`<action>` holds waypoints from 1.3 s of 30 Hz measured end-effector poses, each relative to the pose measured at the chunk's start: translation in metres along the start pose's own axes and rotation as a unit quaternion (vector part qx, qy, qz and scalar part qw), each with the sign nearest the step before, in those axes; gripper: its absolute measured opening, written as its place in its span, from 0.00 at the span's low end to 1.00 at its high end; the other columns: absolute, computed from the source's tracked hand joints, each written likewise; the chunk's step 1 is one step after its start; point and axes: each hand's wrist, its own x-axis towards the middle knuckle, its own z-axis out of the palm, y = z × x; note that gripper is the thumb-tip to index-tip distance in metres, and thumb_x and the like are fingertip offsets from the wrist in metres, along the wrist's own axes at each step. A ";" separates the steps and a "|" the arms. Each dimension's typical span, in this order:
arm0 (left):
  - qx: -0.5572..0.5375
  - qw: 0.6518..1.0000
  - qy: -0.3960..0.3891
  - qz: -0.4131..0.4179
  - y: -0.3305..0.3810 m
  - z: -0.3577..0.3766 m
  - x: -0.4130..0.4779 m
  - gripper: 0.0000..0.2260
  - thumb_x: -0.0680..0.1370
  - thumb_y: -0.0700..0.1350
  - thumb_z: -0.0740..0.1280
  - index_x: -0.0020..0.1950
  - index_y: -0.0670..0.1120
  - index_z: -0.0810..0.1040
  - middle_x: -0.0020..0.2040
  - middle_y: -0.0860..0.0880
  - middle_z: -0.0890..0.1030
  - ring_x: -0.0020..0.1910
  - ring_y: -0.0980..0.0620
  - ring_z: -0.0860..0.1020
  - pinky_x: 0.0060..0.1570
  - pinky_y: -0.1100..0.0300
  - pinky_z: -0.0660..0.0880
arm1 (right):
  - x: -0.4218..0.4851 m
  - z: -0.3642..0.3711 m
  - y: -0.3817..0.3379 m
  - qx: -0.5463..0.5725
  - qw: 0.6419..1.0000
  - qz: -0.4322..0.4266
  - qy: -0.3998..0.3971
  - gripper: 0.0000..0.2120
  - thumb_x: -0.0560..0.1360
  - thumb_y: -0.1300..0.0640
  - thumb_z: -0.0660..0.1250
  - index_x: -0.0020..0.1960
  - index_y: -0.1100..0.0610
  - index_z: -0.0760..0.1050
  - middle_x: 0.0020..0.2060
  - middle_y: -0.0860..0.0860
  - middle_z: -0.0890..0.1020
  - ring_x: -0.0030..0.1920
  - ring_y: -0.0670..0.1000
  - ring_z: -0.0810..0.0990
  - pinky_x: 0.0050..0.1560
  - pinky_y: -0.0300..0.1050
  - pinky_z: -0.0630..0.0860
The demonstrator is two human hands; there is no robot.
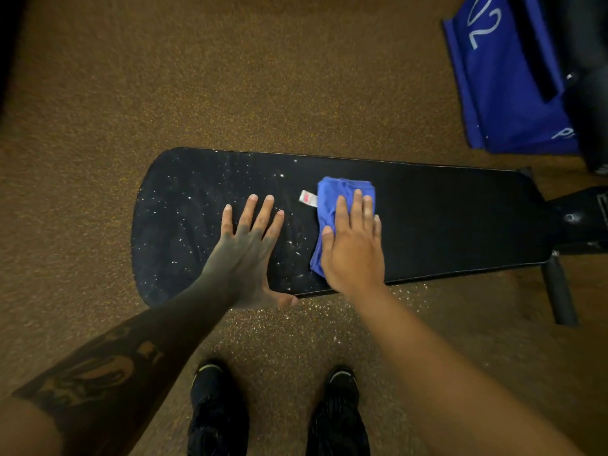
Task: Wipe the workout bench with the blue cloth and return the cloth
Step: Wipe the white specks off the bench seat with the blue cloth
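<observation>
Brown floor lay under the bench. Right hand pressed flat on the cloth to wipe; left hand, spread at 9 o'clock, braced.

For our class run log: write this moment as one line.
right hand flat on cloth | left hand bracing bench | left end dusty | wiping unfinished

The bench top is taken up mid-span by the left hand, laid flat with fingers spread, and the right hand, pressed flat on the cloth. A narrow gap is left between them. The pad is bare right of the cloth and at the rounded left end (white specks only). The far right is blocked by the frame and a blue bag.
</observation>
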 end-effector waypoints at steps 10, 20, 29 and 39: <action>0.009 1.000 0.003 0.017 -0.007 -0.002 -0.003 0.67 0.55 0.87 0.48 0.79 0.42 0.35 0.79 0.40 0.33 0.78 0.38 0.35 0.76 0.34 0.43 | -0.051 0.020 -0.010 0.011 0.997 0.072 0.028 0.28 0.83 0.46 0.44 0.80 0.57 0.48 0.80 0.58 0.48 0.79 0.57 0.41 0.78 0.59 0.46; 0.002 1.000 0.012 0.026 -0.012 0.000 -0.006 0.67 0.56 0.87 0.50 0.79 0.42 0.37 0.80 0.40 0.34 0.79 0.39 0.35 0.76 0.35 0.41 | -0.071 0.031 -0.029 -0.008 1.000 0.006 0.023 0.28 0.83 0.46 0.45 0.79 0.58 0.50 0.79 0.59 0.49 0.79 0.59 0.42 0.78 0.59 0.45; 0.002 1.000 0.015 0.023 -0.020 -0.001 -0.010 0.68 0.55 0.86 0.51 0.79 0.42 0.38 0.80 0.41 0.35 0.79 0.39 0.36 0.75 0.34 0.43 | -0.062 0.028 -0.035 -0.026 0.999 -0.018 0.010 0.29 0.83 0.45 0.45 0.79 0.57 0.49 0.79 0.59 0.48 0.79 0.59 0.42 0.77 0.60 0.47; 0.010 1.000 0.018 0.022 -0.022 0.001 -0.011 0.67 0.55 0.86 0.51 0.79 0.44 0.38 0.80 0.41 0.35 0.79 0.39 0.36 0.74 0.32 0.43 | -0.046 0.012 -0.033 -0.058 0.994 -0.084 -0.031 0.35 0.80 0.37 0.46 0.81 0.53 0.46 0.80 0.58 0.43 0.79 0.59 0.37 0.77 0.62 0.44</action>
